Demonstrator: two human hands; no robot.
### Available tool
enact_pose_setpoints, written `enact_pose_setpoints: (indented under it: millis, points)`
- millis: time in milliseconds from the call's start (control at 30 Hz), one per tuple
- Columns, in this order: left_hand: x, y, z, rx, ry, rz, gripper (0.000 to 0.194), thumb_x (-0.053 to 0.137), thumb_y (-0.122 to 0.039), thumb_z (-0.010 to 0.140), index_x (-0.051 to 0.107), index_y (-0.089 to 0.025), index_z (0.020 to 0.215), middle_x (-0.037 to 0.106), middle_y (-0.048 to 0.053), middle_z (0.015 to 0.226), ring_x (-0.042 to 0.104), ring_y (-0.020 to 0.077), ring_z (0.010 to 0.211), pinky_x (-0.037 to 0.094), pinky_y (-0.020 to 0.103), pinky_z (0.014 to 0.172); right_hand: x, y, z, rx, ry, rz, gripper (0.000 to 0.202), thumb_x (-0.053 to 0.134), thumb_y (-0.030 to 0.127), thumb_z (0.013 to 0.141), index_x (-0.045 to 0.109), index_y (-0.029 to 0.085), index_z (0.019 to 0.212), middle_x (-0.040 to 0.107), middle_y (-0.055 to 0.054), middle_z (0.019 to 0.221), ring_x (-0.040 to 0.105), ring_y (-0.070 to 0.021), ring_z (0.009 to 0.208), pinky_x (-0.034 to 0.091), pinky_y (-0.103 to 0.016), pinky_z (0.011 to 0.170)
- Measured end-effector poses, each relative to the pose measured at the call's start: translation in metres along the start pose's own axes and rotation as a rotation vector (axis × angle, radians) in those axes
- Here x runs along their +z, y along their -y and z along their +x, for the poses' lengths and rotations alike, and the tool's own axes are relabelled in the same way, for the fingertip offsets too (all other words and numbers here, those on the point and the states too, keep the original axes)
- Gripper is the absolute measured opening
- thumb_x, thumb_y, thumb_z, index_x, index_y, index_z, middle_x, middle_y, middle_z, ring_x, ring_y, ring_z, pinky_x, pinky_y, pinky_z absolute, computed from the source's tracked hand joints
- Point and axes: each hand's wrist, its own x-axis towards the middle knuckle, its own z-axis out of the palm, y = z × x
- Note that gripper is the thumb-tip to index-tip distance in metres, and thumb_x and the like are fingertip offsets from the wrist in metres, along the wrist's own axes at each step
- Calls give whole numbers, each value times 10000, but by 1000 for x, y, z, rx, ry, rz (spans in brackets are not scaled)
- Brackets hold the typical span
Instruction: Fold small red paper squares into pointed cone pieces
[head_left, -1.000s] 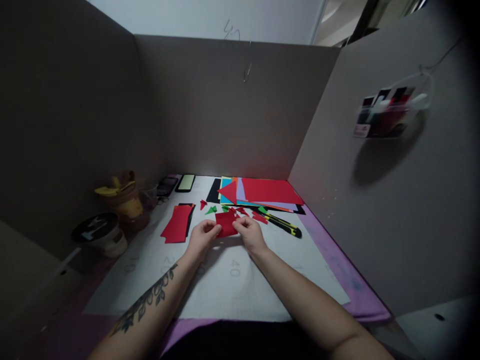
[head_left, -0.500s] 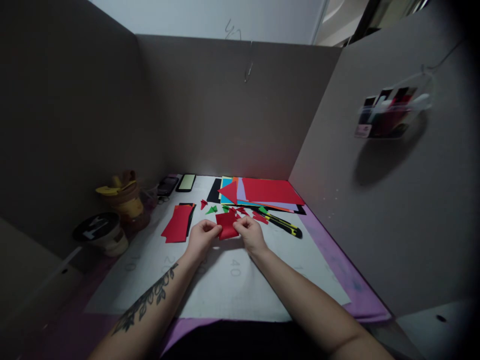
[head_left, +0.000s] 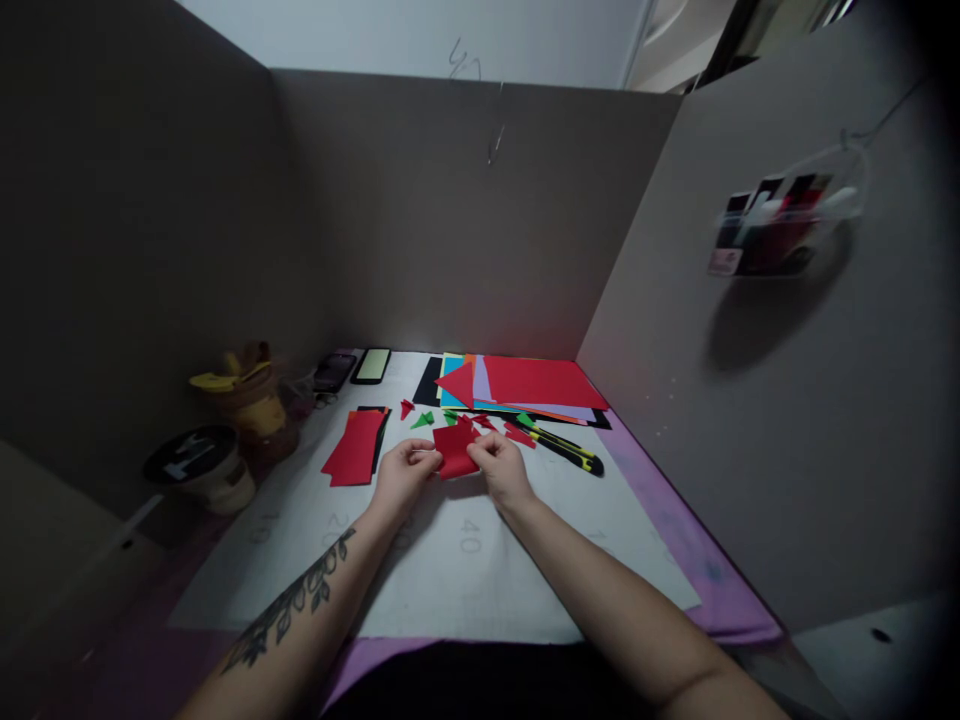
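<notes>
Between my two hands is a small square of red paper, raised a little above the white sheet. My left hand pinches its left edge between thumb and fingers. On the opposite edge, my right hand has the same kind of pinch. Just behind the square lie small folded pieces of red and green paper, among them a green one and a red one. A black and yellow utility knife rests to the right of my right hand.
Red paper strips lie on the left. Large coloured sheets with a red triangle are stacked at the back. A phone, a lidded tub and a yellow-brown pot stand left. Grey panels enclose the table.
The red square has shifted very slightly to the right at its left edge, near my left fingers. Both hands stay in almost the same place.
</notes>
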Motion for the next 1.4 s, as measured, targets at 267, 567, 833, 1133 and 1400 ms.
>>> enact_pose_setpoints:
  millis: [267, 567, 833, 1133, 1400]
  points:
    - [0, 2, 1, -50, 2, -48, 405, 824, -321, 511, 636, -133, 816, 667, -2, 568, 604, 126, 517, 463, 226, 550, 1, 1, -1, 2, 0, 9, 220, 696, 239, 626, 497, 198, 541, 531, 36, 604, 460, -129, 587, 383, -265, 605]
    - [0, -1, -1, -74, 10, -48, 391, 834, -298, 497, 652, -133, 802, 684, 12, 586, 618, 137, 521, 473, 236, 556, 1, -2, 0, 17, -12, 2, 240, 692, 266, 621, 477, 204, 533, 513, 36, 587, 448, -130, 572, 381, -264, 580]
    - [2, 2, -2, -113, 48, -53, 347, 828, -302, 506, 654, -121, 746, 641, 2, 532, 564, 109, 454, 428, 213, 487, 1, 1, -1, 31, -46, -18, 230, 673, 237, 613, 465, 203, 522, 490, 53, 558, 428, -121, 559, 362, -257, 584]
    - [1, 6, 0, -164, 68, -47, 332, 826, -279, 492, 643, -119, 719, 646, 10, 555, 581, 113, 478, 466, 221, 506, 2, 2, -2, 87, -69, -28, 228, 658, 225, 577, 443, 205, 505, 471, 65, 515, 397, -111, 515, 335, -246, 530]
    - [2, 5, -1, -150, 63, -39, 308, 817, -268, 498, 648, -125, 712, 637, 8, 531, 571, 113, 461, 442, 213, 478, 1, 1, -2, 92, -72, -44, 232, 666, 241, 578, 447, 207, 509, 469, 59, 517, 407, -114, 522, 340, -239, 521]
